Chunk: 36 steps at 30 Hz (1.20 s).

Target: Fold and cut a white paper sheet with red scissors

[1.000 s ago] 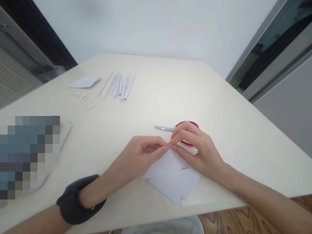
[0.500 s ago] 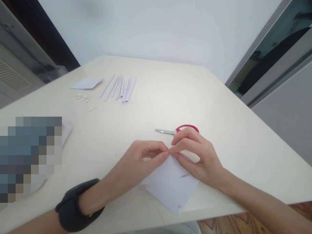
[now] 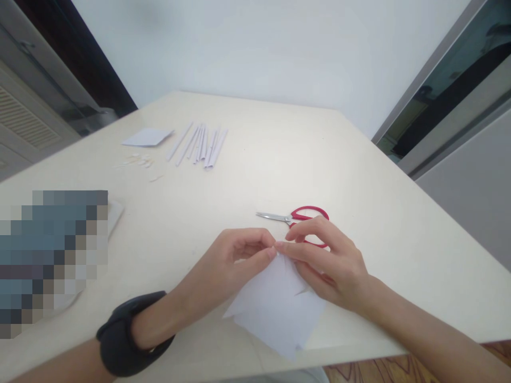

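Note:
A white sheet of paper [image 3: 275,308] hangs from my fingertips near the table's front edge, with a small slit on its right side and notched lower edges. My left hand [image 3: 235,260] pinches its top corner between thumb and index finger. My right hand [image 3: 335,263] meets it at that same corner, thumb and index finger closed on the paper. The exact fold at the fingertips is too small to make out. Just beyond my right hand lie red-handled scissors [image 3: 287,218], blades pointing left, their handles partly covered by my fingers.
Several rolled white paper sticks [image 3: 203,143] lie at the back left of the white table [image 3: 303,154]. Beside them are a folded paper [image 3: 147,137] and small pale scraps [image 3: 139,160]. A blurred-out flat item [image 3: 48,255] lies at the left edge.
My right fingers have shifted slightly at the paper's corner, with the thumb lower, and more of the scissors' handles shows. The whole view has moved a little.

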Motion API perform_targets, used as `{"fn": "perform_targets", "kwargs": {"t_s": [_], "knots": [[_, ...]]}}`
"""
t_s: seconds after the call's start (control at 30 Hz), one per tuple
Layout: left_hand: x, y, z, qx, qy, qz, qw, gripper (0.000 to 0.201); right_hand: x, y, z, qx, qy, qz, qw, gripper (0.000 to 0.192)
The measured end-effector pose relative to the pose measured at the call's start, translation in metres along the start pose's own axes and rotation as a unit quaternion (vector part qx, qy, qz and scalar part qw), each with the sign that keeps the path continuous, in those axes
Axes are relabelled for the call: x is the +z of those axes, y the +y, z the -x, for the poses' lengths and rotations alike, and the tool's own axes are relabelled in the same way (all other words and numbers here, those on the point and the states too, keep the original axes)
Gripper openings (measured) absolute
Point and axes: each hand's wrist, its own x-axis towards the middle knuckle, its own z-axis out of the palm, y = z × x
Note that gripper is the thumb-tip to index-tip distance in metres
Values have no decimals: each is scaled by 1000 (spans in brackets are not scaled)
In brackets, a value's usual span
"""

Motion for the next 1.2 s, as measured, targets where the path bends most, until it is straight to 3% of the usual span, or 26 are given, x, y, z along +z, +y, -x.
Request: {"fn": "perform_targets", "kwargs": {"t_s": [0.2, 0.37, 0.5, 0.77, 1.2], "knots": [[-1, 0, -2, -11, 12, -9, 1000, 17, -1, -1, -4, 89, -12, -78, 993, 20], [-1, 0, -5, 11, 25, -88, 996, 18, -1, -1, -9, 182, -16, -146, 972, 5], [1, 2, -5, 23, 36, -154, 987, 18, 1, -1, -10, 230, -29, -180, 956, 5], [4, 2, -3, 25, 40, -221, 974, 17, 4, -3, -8, 260, -39, -192, 946, 10], [5, 0, -5, 21, 11, -246, 969, 24, 4, -3, -9, 289, -73, -163, 941, 12]]}}
